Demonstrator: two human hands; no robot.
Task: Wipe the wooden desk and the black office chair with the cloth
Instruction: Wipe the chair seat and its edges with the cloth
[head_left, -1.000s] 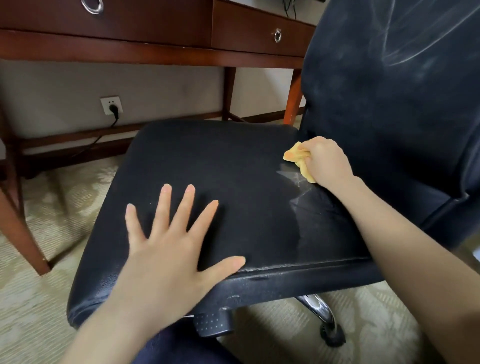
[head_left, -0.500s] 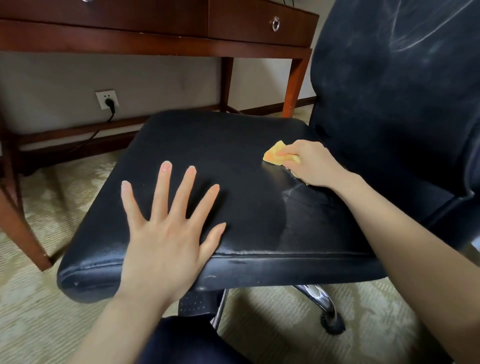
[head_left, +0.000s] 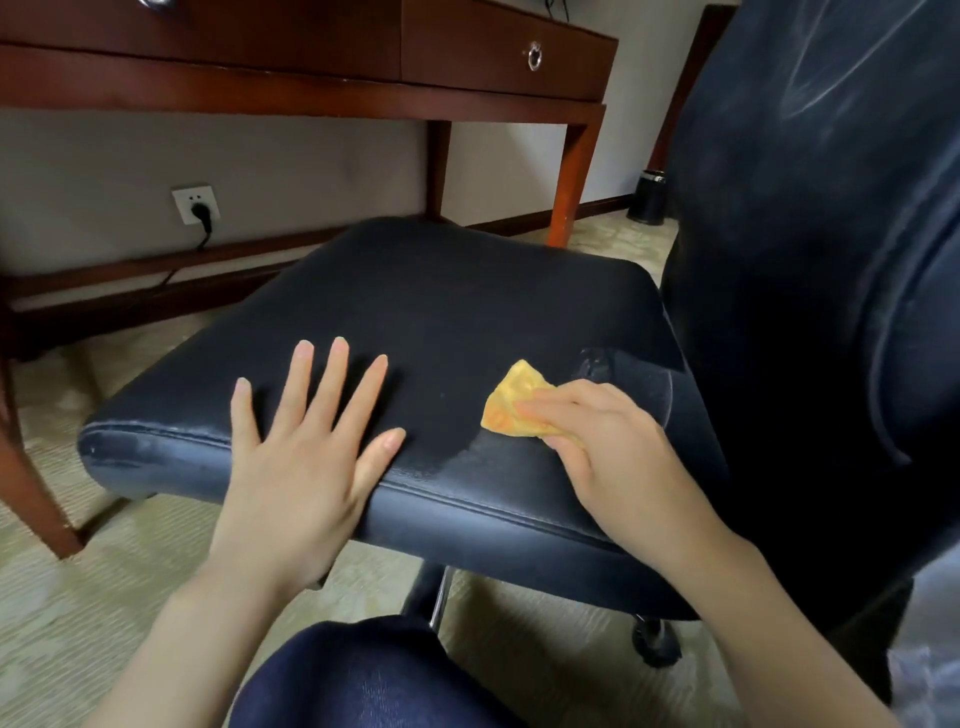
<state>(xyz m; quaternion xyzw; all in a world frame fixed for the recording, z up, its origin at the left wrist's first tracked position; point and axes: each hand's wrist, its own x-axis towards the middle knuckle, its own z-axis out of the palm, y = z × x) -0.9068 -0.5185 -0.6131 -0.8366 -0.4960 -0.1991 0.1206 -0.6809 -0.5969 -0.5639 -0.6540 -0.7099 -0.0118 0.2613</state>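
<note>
Black upholstery of the office chair (head_left: 467, 312) fills the view, its seat turned toward the person and its backrest (head_left: 805, 260) at right marked with pale streaks. Behind stands the wooden desk (head_left: 311, 78), seen from below drawer level. The left hand (head_left: 306, 457) lies flat on the seat's near edge, fingers straight and spread, holding nothing and apparently steadying the chair. The right hand (head_left: 613, 441) curls its fingers over the yellow cloth (head_left: 511, 410), pressing it to the seat's right half beside a damp-looking sheen (head_left: 519, 467). Step in hand: wiping the seat. The matt left and far portions appear untreated. The next stroke likely calls for carrying the cloth across them under even pressure, with the bracing hand moved clear.
</note>
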